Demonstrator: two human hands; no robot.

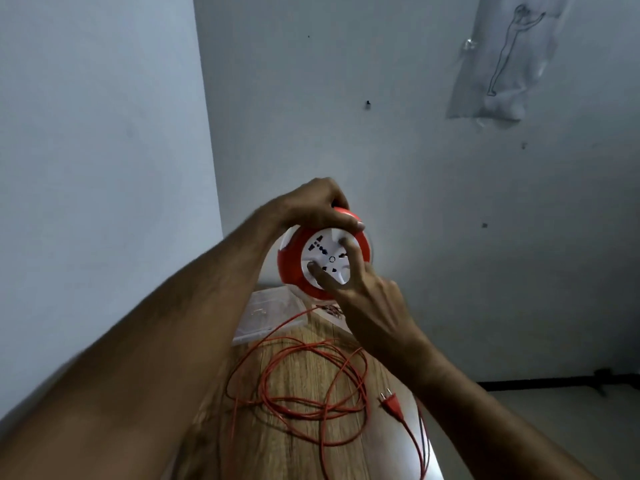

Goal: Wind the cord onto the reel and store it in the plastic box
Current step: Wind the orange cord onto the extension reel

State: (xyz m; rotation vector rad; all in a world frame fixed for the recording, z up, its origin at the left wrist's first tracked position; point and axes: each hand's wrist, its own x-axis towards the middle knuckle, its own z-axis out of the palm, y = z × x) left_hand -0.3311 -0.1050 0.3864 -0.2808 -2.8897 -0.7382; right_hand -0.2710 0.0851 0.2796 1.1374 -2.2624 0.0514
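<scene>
I hold a round red reel [291, 275] with a white socket face up in the air above the table. My left hand [311, 206] grips its red rim from the top. My right hand [360, 289] has its fingers pressed into the grooves of the white centre disc. The thin red cord [304, 379] lies in loose loops on the wooden table [277, 445], and a strand of it rises toward the reel. Its red plug [390, 403] lies at the table's right side. The clear plastic box [266, 310] sits at the far end of the table, under the reel.
The table stands in a corner between two pale walls. A clear plastic sheet with a line drawing [502, 60] hangs on the right wall. A dark cable [554, 381] runs along the floor at the wall's foot on the right.
</scene>
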